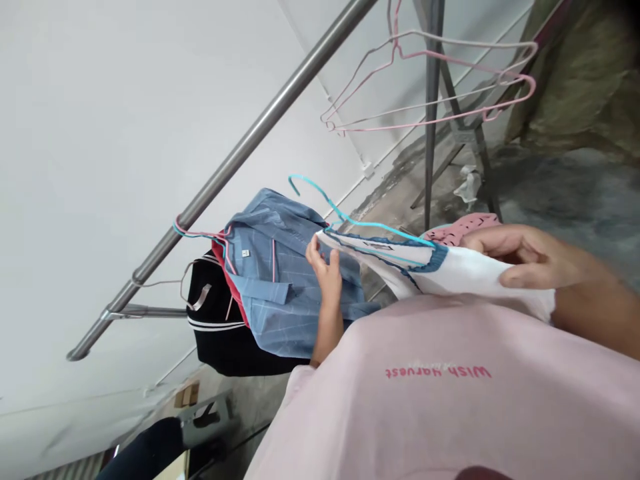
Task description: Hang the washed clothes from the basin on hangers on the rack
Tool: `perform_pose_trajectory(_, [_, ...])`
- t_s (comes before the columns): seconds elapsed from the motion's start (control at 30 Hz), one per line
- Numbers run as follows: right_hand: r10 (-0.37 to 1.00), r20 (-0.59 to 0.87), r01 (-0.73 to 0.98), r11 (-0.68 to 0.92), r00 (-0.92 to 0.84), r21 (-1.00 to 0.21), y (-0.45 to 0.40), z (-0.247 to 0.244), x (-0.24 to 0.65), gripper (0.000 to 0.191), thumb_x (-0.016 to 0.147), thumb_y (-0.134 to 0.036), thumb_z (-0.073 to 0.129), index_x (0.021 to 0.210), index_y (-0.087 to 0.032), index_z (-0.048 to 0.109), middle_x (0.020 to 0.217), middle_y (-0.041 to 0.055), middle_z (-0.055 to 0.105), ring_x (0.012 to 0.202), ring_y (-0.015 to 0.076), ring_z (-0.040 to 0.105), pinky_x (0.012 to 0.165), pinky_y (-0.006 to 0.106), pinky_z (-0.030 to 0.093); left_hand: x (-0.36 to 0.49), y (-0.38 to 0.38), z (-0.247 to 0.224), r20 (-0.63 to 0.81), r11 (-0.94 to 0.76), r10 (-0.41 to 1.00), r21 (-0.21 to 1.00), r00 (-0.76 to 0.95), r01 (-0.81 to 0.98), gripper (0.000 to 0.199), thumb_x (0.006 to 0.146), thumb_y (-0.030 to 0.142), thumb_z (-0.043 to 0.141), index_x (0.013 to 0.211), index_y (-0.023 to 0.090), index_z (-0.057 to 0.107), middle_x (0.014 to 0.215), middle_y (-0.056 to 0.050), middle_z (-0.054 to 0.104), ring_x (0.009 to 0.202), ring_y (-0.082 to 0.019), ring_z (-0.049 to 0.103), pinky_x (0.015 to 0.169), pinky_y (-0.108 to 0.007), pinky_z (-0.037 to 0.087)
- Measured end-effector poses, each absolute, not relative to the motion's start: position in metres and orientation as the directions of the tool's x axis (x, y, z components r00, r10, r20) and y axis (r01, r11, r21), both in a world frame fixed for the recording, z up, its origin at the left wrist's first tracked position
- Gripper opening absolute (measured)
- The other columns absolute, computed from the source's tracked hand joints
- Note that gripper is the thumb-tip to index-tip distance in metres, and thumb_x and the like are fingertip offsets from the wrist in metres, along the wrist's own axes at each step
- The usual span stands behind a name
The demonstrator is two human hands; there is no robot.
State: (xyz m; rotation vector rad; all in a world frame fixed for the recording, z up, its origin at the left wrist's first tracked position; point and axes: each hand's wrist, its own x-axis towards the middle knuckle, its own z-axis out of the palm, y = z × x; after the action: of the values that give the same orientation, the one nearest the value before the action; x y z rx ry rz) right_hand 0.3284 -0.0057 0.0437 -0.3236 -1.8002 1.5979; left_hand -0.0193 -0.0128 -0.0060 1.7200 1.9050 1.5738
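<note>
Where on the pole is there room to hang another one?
The steel rail is bare between the blue shirt on its pink hanger and the empty pink hangers. It is crowded at the lower end, where the blue shirt overlaps a black garment.

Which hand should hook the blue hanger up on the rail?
Probably the left hand: it pinches the white garment at the teal hanger, nearest the rail. The right hand is farther away.

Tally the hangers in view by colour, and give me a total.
Teal hanger, inside the white garment that the left hand and right hand hold: 1
Pink empty hangers high on the rack: 2
Pink hanger on the metal rail, carrying the blue shirt: 1
Pale hanger carrying the black garment: 1
Total: 5
</note>
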Motion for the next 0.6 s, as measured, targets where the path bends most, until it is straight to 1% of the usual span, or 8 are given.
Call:
perform_pose_trajectory(0.1, [0.62,0.396,-0.387,0.157,-0.677,-0.908,-0.004,0.058,0.314,0.041,0.074,-0.061,0.074,0.076,-0.022,0.061,0.065,0.0022,0.057,0.054,0.0116,0.052,0.045,0.022,0.036,-0.007,-0.022,-0.024,0.373,-0.172,0.859,0.855,-0.351,0.489,0.065,0.091,0.051,0.057,0.147,0.025,0.036,0.149,-0.013,0.039,0.135,-0.023,0.045,0.11,-0.038,0.04])
perform_pose_trajectory(0.17, [0.647,0.41,-0.432,0.136,-0.643,-0.892,0.0,0.068,0.299,0.042,0.073,-0.059,0.077,0.077,-0.021,0.06,0.066,0.0015,0.057,0.053,0.0109,0.051,0.044,0.021,0.034,0.0,-0.028,-0.033,0.272,-0.13,0.908,0.906,-0.318,0.402,0.061,0.091,0.053,0.055,0.144,0.024,0.041,0.147,-0.013,0.043,0.132,-0.023,0.048,0.111,-0.039,0.039])
perform_pose_trajectory(0.27, [0.642,0.434,-0.457,0.143,-0.632,-0.878,0.011,0.084,0.269,0.044,0.07,-0.057,0.079,0.078,-0.019,0.057,0.064,-0.0007,0.054,0.051,0.0087,0.046,0.044,0.02,0.031,0.006,-0.037,-0.041,0.188,-0.09,0.963,0.901,-0.195,0.424,0.048,0.091,0.052,0.056,0.127,0.021,0.058,0.133,-0.011,0.055,0.126,-0.024,0.052,0.112,-0.04,0.038])
perform_pose_trajectory(0.33, [0.645,0.447,-0.457,0.167,-0.62,-0.874,0.021,0.094,0.247,0.046,0.066,-0.056,0.081,0.077,-0.019,0.055,0.066,-0.0011,0.052,0.054,0.0087,0.045,0.046,0.02,0.031,0.007,-0.043,-0.043,0.15,-0.083,0.982,0.885,-0.112,0.458,0.041,0.089,0.05,0.058,0.116,0.02,0.065,0.125,-0.011,0.057,0.122,-0.025,0.053,0.107,-0.039,0.042])
perform_pose_trajectory(0.4, [0.646,0.45,-0.456,0.172,-0.616,-0.873,0.031,0.102,0.222,0.046,0.064,-0.054,0.083,0.076,-0.02,0.055,0.067,-0.0012,0.051,0.056,0.0092,0.043,0.048,0.021,0.031,0.006,-0.049,-0.045,0.104,-0.067,0.993,0.883,-0.054,0.465,0.035,0.088,0.046,0.059,0.109,0.02,0.067,0.122,-0.011,0.057,0.12,-0.025,0.053,0.099,-0.038,0.046])
perform_pose_trajectory(0.47, [0.63,0.456,-0.469,0.161,-0.629,-0.869,0.04,0.107,0.196,0.043,0.065,-0.052,0.082,0.077,-0.021,0.055,0.067,-0.0017,0.05,0.057,0.0094,0.04,0.049,0.023,0.029,0.004,-0.055,-0.047,0.05,-0.028,0.998,0.882,-0.034,0.471,0.029,0.086,0.04,0.061,0.105,0.019,0.068,0.12,-0.011,0.058,0.118,-0.025,0.054,0.094,-0.036,0.048])
perform_pose_trajectory(0.6, [0.574,0.476,-0.51,0.115,-0.666,-0.853,0.05,0.105,0.148,0.039,0.07,-0.049,0.078,0.076,-0.022,0.052,0.063,-0.0035,0.042,0.055,0.0087,0.033,0.05,0.023,0.023,-0.003,-0.066,-0.057,-0.045,0.076,0.996,0.886,-0.079,0.458,0.024,0.081,0.033,0.065,0.098,0.017,0.069,0.114,-0.012,0.059,0.114,-0.027,0.055,0.089,-0.037,0.051])
